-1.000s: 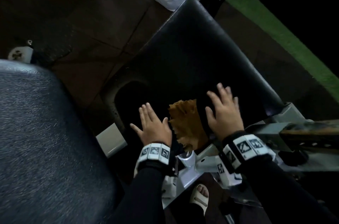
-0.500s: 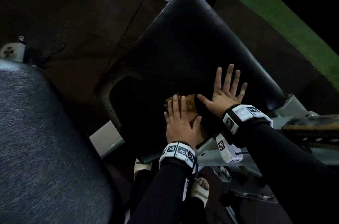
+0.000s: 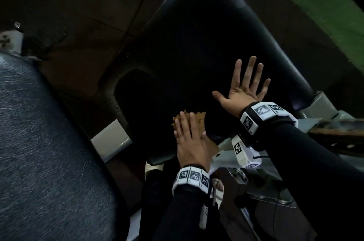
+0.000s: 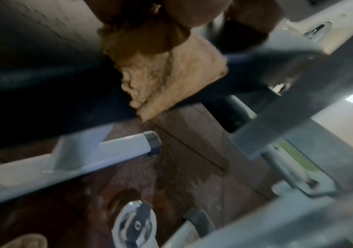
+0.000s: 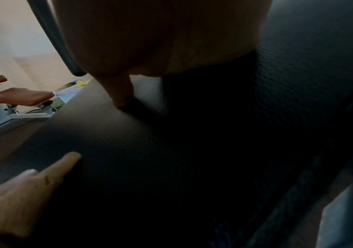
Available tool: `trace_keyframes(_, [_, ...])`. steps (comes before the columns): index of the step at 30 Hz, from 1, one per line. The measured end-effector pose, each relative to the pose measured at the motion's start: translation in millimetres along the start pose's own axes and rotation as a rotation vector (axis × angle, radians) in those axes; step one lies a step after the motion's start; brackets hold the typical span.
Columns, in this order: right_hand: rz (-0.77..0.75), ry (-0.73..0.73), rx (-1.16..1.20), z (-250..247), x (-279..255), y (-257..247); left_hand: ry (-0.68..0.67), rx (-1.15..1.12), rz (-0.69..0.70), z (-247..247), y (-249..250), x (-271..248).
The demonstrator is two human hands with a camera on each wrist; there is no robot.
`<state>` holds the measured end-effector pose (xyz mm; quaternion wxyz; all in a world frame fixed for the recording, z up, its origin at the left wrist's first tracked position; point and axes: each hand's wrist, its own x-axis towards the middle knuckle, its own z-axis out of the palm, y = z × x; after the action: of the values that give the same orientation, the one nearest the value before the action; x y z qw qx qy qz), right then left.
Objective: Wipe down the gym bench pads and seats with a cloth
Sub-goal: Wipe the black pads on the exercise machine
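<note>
Black vinyl covers the bench pad [image 3: 197, 47], a long padded board that runs from the lower middle of the head view up toward the top edge, with a rounded rim along its right side. At the pad's near end lies a tan cloth [image 3: 198, 122], crumpled, with one corner hanging over the near edge; the left wrist view shows that corner [image 4: 171, 80] drooping below the pad's rim, fuzzy and folded. The left hand [image 3: 191, 142] lies flat on top of the cloth, fingers straight and close together, pressing it against the pad rather than gripping it. The right hand [image 3: 244, 91] rests on the same pad, up and to the right of the cloth and apart from it, its fingers spread wide and straight, holding nothing; in the right wrist view one fingertip [image 5: 120, 99] touches the textured vinyl. Both wrists carry white bands printed with black square markers, over black sleeves.

Under the pad's near end sits the pale metal frame [image 3: 224, 154] of the bench, and a white square tube [image 4: 112, 149] with a dark end cap shows beneath the pad in the left wrist view. A second pad [image 3: 45, 152], grey-blue and speckled, fills the lower left of the head view. The floor [image 3: 82, 14] is dark brown tile, with a green strip [image 3: 325, 4] at the upper right. A sandalled foot [image 3: 217, 191] stands below the left wrist.
</note>
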<state>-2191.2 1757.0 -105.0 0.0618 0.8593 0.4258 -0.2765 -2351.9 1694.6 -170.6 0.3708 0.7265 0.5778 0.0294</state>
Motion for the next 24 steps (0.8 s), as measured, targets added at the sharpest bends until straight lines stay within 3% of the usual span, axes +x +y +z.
trace_keyframes(3, [-0.002,0.001,0.001,0,1,0,0.067,-0.038,-0.062,-12,-20,18])
trace_keyframes(9, [-0.012,0.008,0.004,0,2,1,0.354,-0.27,-0.394,-19,-77,3])
trace_keyframes(14, [-0.022,0.017,0.008,2,2,2,0.406,-0.428,-0.528,1,-70,-26])
trace_keyframes(17, [-0.025,0.026,0.009,3,2,2,0.369,-0.405,-0.481,7,-49,-25])
trace_keyframes(21, [-0.02,0.03,0.008,3,2,1,0.272,-0.267,-0.305,7,-20,-10])
trace_keyframes(24, [-0.017,0.027,0.005,2,2,1,0.278,-0.166,-0.198,3,-12,9])
